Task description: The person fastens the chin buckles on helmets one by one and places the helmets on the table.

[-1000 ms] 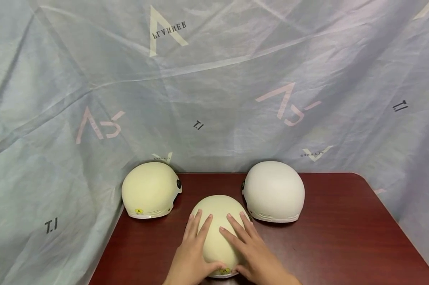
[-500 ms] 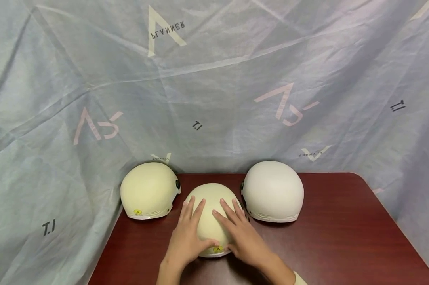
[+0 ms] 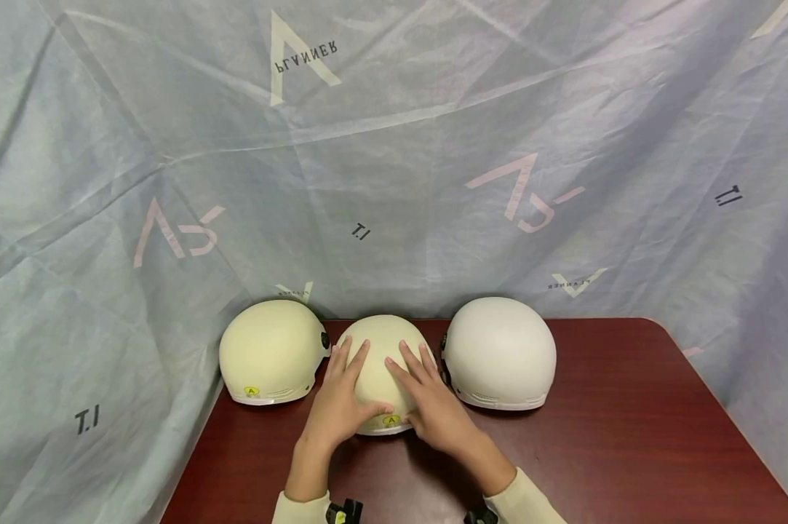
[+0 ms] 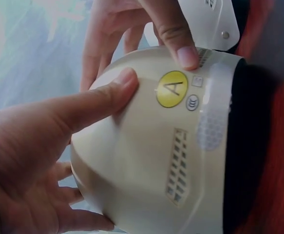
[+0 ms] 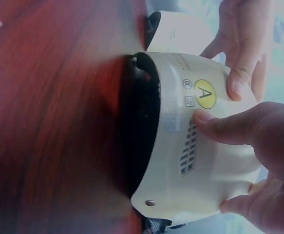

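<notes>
Tabletop (image 3: 629, 407) of dark red colour carries, in the head view, a row near its far edge. The middle helmet (image 3: 374, 384) is cream and is placed between the left helmet (image 3: 272, 353), also cream, and the white helmet (image 3: 500, 353) on the right, close to both. The left hand (image 3: 337, 411) and the right hand (image 3: 436, 416) are on the two sides of its shell, each spread wide, with fingers almost straight and pointing away from the person. The thumbs come near each other, by a yellow label (image 3: 391, 421) with letter A. Light sleeves (image 3: 527, 502) show below the wrists. A grey printed cloth (image 3: 400, 182) hangs behind.

From the left wrist, the left hand has its thumb on the back of the shell and other fingers on the side. A block of dark printing (image 4: 177, 165) is below the label in this view. The right thumb's tip is just beside the label.

From the right wrist, the right thumb touches the shell between label and printing; the left thumb is beside the label, toward the crown. The black underside (image 5: 142, 109) faces the tabletop. Whether the rim rests on it, I cannot tell.
</notes>
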A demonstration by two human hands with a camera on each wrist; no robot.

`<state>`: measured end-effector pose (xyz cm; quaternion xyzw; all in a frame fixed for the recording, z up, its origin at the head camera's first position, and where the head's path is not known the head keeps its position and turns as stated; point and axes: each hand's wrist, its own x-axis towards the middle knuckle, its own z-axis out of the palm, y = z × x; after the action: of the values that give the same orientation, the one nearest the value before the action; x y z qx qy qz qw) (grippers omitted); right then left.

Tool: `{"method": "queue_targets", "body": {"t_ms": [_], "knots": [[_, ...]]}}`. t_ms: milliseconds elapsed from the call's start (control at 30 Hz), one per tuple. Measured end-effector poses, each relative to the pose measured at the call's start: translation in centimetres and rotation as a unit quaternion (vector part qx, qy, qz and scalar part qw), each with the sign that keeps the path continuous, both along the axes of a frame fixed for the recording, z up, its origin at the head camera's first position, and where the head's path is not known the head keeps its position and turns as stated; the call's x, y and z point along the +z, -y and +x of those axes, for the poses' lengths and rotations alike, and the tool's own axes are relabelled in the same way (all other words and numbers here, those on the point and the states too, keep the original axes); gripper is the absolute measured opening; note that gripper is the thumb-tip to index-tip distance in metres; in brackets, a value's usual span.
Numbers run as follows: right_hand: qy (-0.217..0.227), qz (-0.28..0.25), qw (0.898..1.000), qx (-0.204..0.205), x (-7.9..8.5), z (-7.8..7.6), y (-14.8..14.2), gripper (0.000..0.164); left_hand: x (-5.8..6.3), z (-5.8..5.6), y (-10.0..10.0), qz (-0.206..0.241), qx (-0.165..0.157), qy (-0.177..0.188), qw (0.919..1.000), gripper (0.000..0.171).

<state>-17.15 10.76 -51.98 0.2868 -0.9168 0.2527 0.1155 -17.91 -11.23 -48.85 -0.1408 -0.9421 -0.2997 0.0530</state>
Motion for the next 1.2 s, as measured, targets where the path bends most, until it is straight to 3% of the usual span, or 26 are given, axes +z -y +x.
{"method": "queue_targets", "body": {"t_ms": [267,500,733,1200], "knots": [[0.005,-0.011,1.000,-0.005,-0.6,-1.8,0.2,0.110,-0.6,-1.9,0.3,0.017,-0.001,-0.007,0.9998,0.115],[0.020,-0.031,0.999,-0.011,-0.7,-2.3,-0.2,0.108,-0.9,-2.9,-0.3,0.019,0.000,0.007,0.9998,0.116],[0.010,-0.057,0.998,-0.006,-1.1,-2.6,-0.2,0.108,-0.9,-3.1,-0.6,0.020,-0.001,-0.003,0.9998,0.115],[0.053,-0.048,0.997,0.006,-1.3,-3.5,0.5,0.107,-1.0,-3.3,0.3,0.036,0.009,0.003,0.9993,0.112]]}}
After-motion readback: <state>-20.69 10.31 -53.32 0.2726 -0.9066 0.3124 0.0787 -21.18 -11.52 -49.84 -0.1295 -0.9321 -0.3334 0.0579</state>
